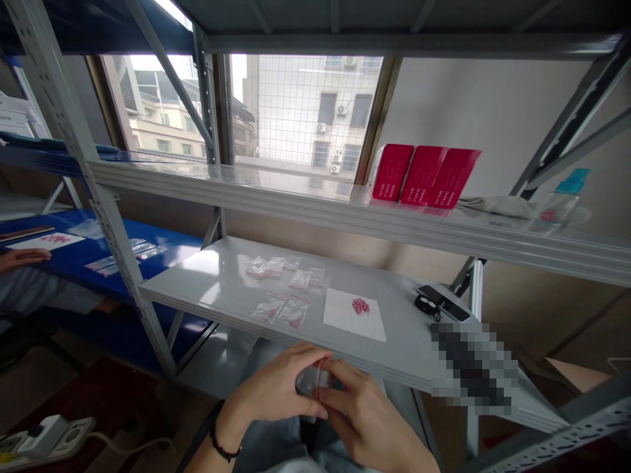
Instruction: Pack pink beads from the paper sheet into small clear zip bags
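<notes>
In front of the shelf's near edge, a small clear zip bag (311, 381) with a red seal strip is held between both hands. My left hand (279, 387) pinches its left side, thumb below and fingers above. The fingers of my right hand (359, 410) close on the red strip at its right side. Whether anything lies inside the bag is hidden. Just beyond, a white paper sheet (340, 318) bears a cluster of small pink pieces (360, 306). Left of it lie two zip bags (294, 311) with a few pink pieces, and several more clear bags (269, 266) behind.
A black cable coil (426, 303) and a dark flat device (451, 305) lie right on the grey shelf (207, 286). Red boxes (422, 174) and a spray bottle (562, 197) stand above. A co-worker's hand (24, 258) is at the blue table on the left.
</notes>
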`<state>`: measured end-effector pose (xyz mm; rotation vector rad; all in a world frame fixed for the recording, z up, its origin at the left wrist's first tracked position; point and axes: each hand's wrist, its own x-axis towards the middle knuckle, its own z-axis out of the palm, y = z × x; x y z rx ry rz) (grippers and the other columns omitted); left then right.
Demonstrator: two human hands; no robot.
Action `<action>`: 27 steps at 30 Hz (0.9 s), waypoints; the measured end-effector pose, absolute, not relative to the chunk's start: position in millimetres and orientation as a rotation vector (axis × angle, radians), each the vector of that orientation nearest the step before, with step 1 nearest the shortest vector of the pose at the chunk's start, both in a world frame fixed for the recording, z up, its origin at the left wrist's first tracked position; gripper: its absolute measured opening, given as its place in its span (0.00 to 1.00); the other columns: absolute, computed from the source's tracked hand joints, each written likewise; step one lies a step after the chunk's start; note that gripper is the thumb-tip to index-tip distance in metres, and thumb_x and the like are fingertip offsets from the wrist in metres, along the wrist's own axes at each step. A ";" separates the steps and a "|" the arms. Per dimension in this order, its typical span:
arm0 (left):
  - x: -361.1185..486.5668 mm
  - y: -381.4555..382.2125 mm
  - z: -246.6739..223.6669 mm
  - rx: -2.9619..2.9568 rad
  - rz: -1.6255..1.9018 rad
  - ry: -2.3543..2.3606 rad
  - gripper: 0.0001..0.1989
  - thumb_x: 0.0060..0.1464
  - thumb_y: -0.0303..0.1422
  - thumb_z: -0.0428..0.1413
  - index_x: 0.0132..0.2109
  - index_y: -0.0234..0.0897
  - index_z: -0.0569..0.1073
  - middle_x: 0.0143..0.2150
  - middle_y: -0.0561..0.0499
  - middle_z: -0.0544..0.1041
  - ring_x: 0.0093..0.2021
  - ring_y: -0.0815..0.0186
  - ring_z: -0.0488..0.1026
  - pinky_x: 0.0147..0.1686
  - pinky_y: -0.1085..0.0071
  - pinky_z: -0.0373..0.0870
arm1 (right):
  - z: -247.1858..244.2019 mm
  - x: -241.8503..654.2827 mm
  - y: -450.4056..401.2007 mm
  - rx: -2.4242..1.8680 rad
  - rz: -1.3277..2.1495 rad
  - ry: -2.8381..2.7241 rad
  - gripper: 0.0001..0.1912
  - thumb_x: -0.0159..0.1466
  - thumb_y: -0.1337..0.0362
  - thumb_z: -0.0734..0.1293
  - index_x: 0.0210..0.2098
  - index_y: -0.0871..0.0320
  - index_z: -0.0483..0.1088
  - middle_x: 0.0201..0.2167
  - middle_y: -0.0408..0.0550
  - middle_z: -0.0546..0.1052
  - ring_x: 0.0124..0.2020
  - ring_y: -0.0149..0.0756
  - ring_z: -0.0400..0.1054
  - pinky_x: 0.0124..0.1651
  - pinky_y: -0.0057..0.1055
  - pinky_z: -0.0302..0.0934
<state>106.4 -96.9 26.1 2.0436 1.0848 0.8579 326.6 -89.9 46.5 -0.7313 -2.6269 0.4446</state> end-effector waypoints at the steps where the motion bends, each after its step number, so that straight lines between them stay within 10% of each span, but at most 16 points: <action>1: 109.0 -96.2 24.3 2.024 0.866 1.091 0.41 0.41 0.36 0.73 0.63 0.49 0.70 0.61 0.48 0.74 0.60 0.54 0.70 0.63 0.59 0.64 | 46.3 327.0 -90.3 -0.722 0.458 -2.618 0.11 0.63 0.72 0.64 0.39 0.51 0.75 0.46 0.46 0.74 0.48 0.40 0.69 0.47 0.33 0.63; 8: 117.9 -85.5 11.4 1.885 0.998 1.103 0.34 0.42 0.39 0.73 0.57 0.48 0.74 0.52 0.50 0.79 0.52 0.56 0.74 0.55 0.62 0.68 | 34.2 362.3 -45.1 -0.806 0.755 -2.270 0.11 0.69 0.64 0.62 0.47 0.52 0.75 0.43 0.47 0.79 0.42 0.38 0.73 0.46 0.31 0.66; 12: 125.4 -58.3 7.8 1.793 1.104 1.032 0.31 0.45 0.42 0.71 0.56 0.44 0.74 0.47 0.49 0.80 0.50 0.56 0.75 0.55 0.61 0.67 | 16.3 394.2 35.4 -1.269 0.327 -1.938 0.15 0.69 0.61 0.60 0.45 0.58 0.76 0.38 0.52 0.81 0.33 0.40 0.73 0.39 0.34 0.67; 27: 165.3 32.4 -6.0 1.282 1.262 0.691 0.24 0.50 0.43 0.68 0.50 0.34 0.77 0.45 0.43 0.79 0.48 0.57 0.73 0.48 0.66 0.65 | -18.3 405.5 93.1 -1.337 0.077 -2.269 0.18 0.68 0.71 0.60 0.49 0.56 0.79 0.52 0.50 0.79 0.54 0.43 0.70 0.59 0.37 0.62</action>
